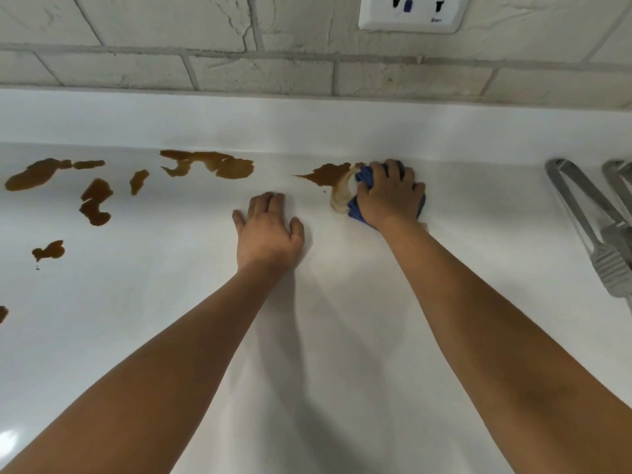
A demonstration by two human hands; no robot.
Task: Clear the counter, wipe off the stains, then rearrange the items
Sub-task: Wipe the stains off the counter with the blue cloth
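My right hand (390, 195) grips a bunched blue cloth (356, 208) and presses it onto the white counter (307, 336) near the back. Just left of the cloth lies a brown stain (326, 174) with a pale smeared arc (340, 196) at its right end. My left hand (266, 230) rests flat on the counter, fingers straight, a little left of the cloth. Several more brown stains spread across the left side, the largest at the back (212, 164), others at far left (32, 176) and mid left (95, 201).
Metal tongs (588, 220) lie on the counter at the right edge of view. A white wall socket (413, 12) sits on the tiled wall above. A small stain (49, 250) marks the left front area.
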